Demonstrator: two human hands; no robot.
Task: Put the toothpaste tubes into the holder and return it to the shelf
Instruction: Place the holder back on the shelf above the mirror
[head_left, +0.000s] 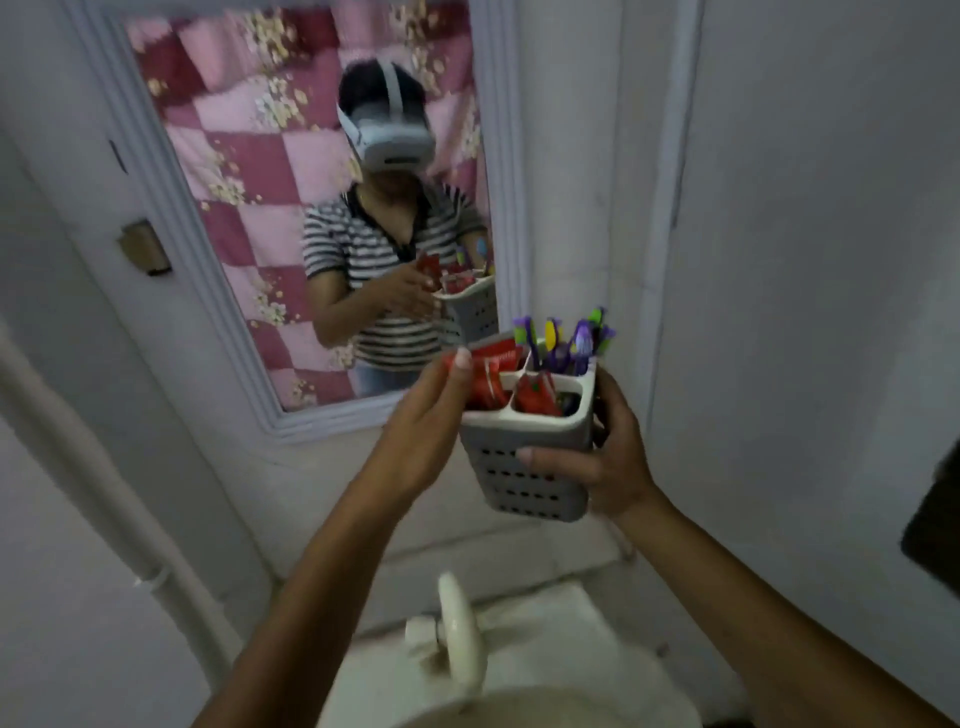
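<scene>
A grey perforated holder with several compartments hangs in the air in front of the mirror. My right hand grips it from the right side and front. Red toothpaste tubes stand in its left compartment, and another red tube fills the front middle one. Purple, yellow and green toothbrushes stick up from the back compartment. My left hand is at the holder's left rim, its fingers closed on the top of the red tubes.
A framed mirror on the wall shows a person in a striped shirt holding the holder. Below are a white tap and a basin. A white pipe runs down the left wall. A dark object hangs at the right edge.
</scene>
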